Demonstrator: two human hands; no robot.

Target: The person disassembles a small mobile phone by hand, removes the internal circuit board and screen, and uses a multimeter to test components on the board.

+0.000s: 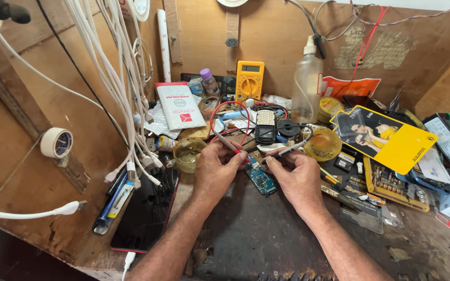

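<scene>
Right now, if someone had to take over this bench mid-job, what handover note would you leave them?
Left hand: holds the red probe, tip down at the top edge of the small circuit board.
Right hand: holds the black probe, tip near the same end of the board.
Board lies flat on the bench between both hands. The probe leads run back toward the yellow meter leaning against the back wall; its display is too small to tell.
A dark phone lies face up on the left.
Done: probes brought to the board. Left: whether a reading has been taken cannot be told.
</scene>
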